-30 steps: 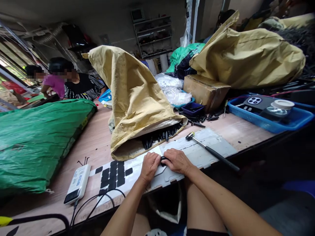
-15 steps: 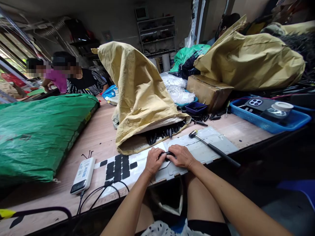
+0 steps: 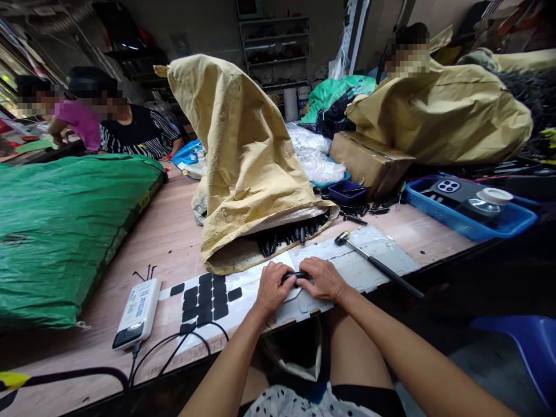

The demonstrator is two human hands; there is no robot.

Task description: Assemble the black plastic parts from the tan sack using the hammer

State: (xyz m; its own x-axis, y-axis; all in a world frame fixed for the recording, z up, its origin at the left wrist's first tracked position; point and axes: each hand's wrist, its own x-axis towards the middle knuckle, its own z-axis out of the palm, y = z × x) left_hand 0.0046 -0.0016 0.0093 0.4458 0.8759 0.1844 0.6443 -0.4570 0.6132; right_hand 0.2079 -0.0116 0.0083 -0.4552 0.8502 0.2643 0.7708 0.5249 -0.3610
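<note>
Between my two hands, low over the table's front edge, lies a short black rod-like part (image 3: pixel 297 275). My left hand (image 3: pixel 274 285) has its fingers closed on the left end, and my right hand (image 3: pixel 322 279) grips the other end. My fingers cover much of the part, so its exact kind cannot be made out. Just beyond, a tan sack (image 3: pixel 243 156) lies with its mouth toward me, and several black cylindrical parts (image 3: pixel 299 233) show inside it. A hammer (image 3: pixel 377 263) with a black handle rests right of my right hand on a grey board (image 3: pixel 391 246).
Left of my hands are black square pads (image 3: pixel 204 298) on white sheets and a white power bank (image 3: pixel 138 313) with cables. A green sack (image 3: pixel 73 231) fills the left side. A blue tray (image 3: pixel 473 217) holds a phone and a jar. Co-workers (image 3: pixel 134 130) sit across the table.
Both hands keep hold of the black part, with only slight finger shifts. The view has turned a little, and a person's head now shows more behind the right-hand sack.
</note>
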